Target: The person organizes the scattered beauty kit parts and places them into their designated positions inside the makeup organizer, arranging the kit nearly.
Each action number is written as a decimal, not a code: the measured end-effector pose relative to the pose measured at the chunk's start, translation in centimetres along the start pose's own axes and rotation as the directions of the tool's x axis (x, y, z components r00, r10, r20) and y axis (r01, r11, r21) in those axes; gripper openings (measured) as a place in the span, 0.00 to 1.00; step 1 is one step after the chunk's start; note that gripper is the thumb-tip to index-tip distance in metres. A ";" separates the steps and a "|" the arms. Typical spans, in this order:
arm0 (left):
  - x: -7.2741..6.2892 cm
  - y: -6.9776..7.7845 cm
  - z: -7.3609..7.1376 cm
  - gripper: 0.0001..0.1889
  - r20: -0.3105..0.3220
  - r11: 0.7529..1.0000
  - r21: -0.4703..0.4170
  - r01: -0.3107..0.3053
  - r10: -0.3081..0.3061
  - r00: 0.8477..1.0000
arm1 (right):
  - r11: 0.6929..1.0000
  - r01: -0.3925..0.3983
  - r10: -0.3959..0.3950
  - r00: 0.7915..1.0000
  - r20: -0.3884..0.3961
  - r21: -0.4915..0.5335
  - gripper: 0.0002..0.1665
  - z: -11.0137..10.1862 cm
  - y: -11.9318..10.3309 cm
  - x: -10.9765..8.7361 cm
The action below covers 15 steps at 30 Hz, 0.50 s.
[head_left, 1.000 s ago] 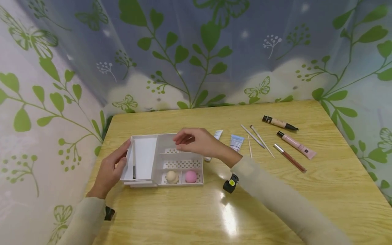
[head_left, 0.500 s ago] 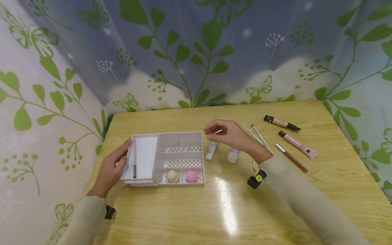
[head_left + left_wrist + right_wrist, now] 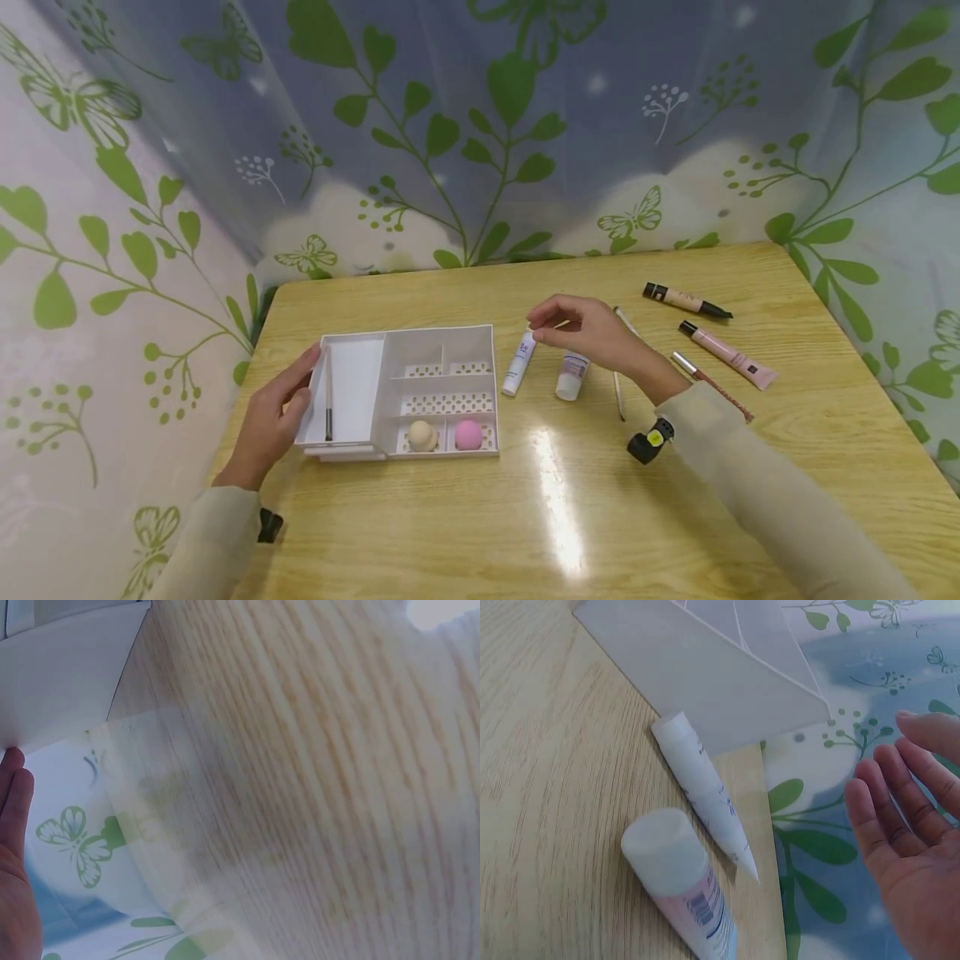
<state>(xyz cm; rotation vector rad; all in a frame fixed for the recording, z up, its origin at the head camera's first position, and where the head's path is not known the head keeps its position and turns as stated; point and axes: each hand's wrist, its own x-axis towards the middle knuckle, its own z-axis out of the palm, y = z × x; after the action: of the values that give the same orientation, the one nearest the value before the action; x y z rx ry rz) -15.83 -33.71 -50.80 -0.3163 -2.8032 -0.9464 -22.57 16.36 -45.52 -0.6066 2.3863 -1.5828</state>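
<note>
My left hand (image 3: 266,421) rests along the left side of a white divided organizer box (image 3: 378,387), its straight fingertips at the wall in the left wrist view. The box holds a makeup brush (image 3: 328,400) on its flat left part, and a beige sponge (image 3: 422,435) and a pink sponge (image 3: 468,435) in the two front compartments. My right hand (image 3: 592,333), fingers loosely bent and holding nothing, hovers right of the box. It overlaps the end of a slim white tube (image 3: 519,367) in the head view. Beside that lies a wider white-capped tube (image 3: 679,870), partly under the hand.
A thin brush (image 3: 618,396) shows below the right wrist. Further right lie a black-capped beige tube (image 3: 686,301), a pink tube (image 3: 726,354) and a lip gloss (image 3: 686,362) partly behind the sleeve. A patterned curtain (image 3: 450,167) borders the wooden table (image 3: 420,533).
My right hand has moved right from over the box's back compartments to above the two tubes, uncovering those compartments. My left hand and the box have stayed in place.
</note>
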 end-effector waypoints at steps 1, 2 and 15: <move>0.0 0.0 0.0 0.33 -0.003 1.000 -0.002 -0.003 0.003 1.000 | 1.000 -0.008 0.008 1.000 -0.004 0.005 0.16 -0.3 0.2 -0.2; 0.0 0.0 0.0 0.32 -0.006 1.000 -0.005 -0.006 0.006 1.000 | 1.000 -0.015 0.016 1.000 -0.008 0.011 0.16 -0.6 0.5 -0.3; 0.0 0.1 0.0 0.32 -0.026 0.999 -0.030 -0.040 0.040 0.999 | 0.997 -0.070 0.068 0.996 -0.057 -0.023 0.18 -3.5 2.9 -2.1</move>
<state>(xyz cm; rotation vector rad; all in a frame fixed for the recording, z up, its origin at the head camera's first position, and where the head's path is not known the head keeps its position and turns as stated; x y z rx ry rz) -15.80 -33.63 -50.74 -0.3603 -2.7510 -0.9780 -22.77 21.20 -46.86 -0.4851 2.4434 -1.5634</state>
